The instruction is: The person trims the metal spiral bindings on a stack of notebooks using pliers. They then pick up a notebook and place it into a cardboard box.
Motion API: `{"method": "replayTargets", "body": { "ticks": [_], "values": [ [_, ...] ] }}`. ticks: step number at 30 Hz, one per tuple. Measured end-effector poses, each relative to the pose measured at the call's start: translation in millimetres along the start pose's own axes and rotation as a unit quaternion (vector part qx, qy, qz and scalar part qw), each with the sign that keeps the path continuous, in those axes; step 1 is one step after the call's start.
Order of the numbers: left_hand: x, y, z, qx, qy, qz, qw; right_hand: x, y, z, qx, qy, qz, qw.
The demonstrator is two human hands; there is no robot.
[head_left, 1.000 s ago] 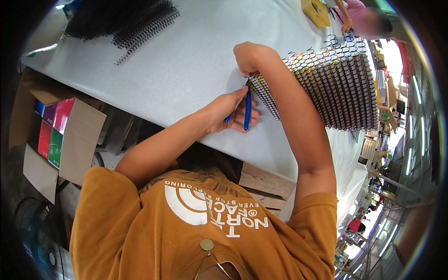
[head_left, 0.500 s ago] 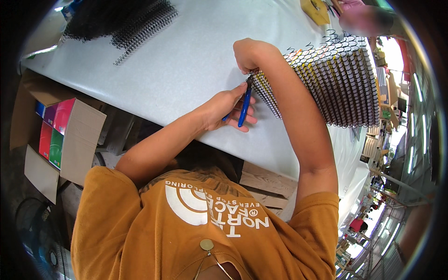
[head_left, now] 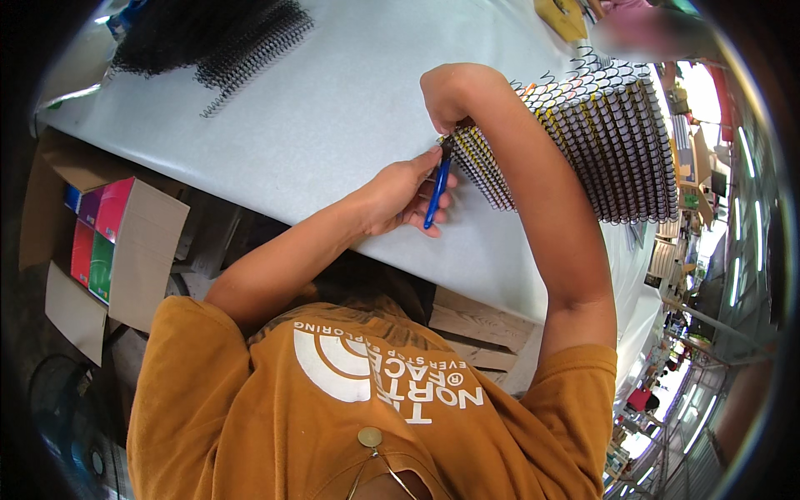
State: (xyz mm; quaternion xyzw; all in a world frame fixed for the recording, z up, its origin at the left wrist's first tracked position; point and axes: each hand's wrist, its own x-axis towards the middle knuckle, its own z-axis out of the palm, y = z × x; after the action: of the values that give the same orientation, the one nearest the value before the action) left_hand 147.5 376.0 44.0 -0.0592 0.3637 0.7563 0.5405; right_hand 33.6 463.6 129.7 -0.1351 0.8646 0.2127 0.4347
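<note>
My left hand [head_left: 400,200] grips cutting pliers with blue handles [head_left: 437,193], its fingers wrapped around them. The dark jaws point away from me and meet the near left end of a spiral coil. My right hand [head_left: 460,93] is bent over that same end, wrist arched and fingers curled downward. Those fingertips are mostly hidden, so what they pinch does not show. A tall stack of spiral-bound notebooks [head_left: 612,146] with dark coils lies under and to the right of my right forearm. Loose coil ends stick up along its far side.
A pile of loose black spiral coils [head_left: 254,58] lies at the table's far left. Below the table's left edge stands an open cardboard box [head_left: 148,258] with colourful packs. At the far right are a yellow object [head_left: 562,18] and a person in pink [head_left: 646,29]. A fan [head_left: 79,425] stands lower left.
The blue handles have come together; the second handle, visible before, is now hidden in my left hand. My right elbow has shifted slightly right.
</note>
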Motion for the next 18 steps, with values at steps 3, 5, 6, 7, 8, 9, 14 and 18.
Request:
{"method": "replayTargets", "body": {
  "ticks": [3, 5, 6, 7, 8, 9, 14, 18],
  "values": [
    [-1.7, -3.6, 0.8, 0.036, 0.002, 0.003, 0.999, 10.4, 11.4, 4.4, 0.038, -0.017, 0.001, 0.999],
    [-8.0, -1.9, 7.0, 0.042, 0.007, 0.007, 0.999, 11.1, 12.3, 4.4, 0.048, -0.019, -0.001, 0.999],
    [-9.3, 1.1, 13.6, 0.034, 0.004, 0.009, 0.999, 11.4, 12.6, 5.0, 0.048, -0.018, 0.000, 0.999],
    [-9.8, 2.8, 17.8, 0.025, 0.003, 0.013, 1.000, 8.4, 10.3, 2.7, 0.046, -0.016, 0.000, 0.999],
    [-8.1, 3.9, 18.6, 0.023, 0.010, 0.017, 1.000, 6.8, 8.8, 1.3, 0.043, -0.014, 0.001, 0.999],
    [-5.6, 6.1, 18.3, 0.020, 0.017, 0.022, 0.999, 7.6, 8.4, 1.2, 0.044, -0.011, -0.007, 0.999],
    [-1.7, 0.9, 6.6, 0.029, -0.013, 0.010, 0.999, 1.5, 10.0, 1.4, 0.054, -0.006, 0.000, 0.999],
    [-11.9, 1.3, 18.9, 0.042, -0.009, 0.019, 0.999, 2.6, 10.1, 1.4, 0.054, -0.005, -0.012, 0.998]
  ]
}}
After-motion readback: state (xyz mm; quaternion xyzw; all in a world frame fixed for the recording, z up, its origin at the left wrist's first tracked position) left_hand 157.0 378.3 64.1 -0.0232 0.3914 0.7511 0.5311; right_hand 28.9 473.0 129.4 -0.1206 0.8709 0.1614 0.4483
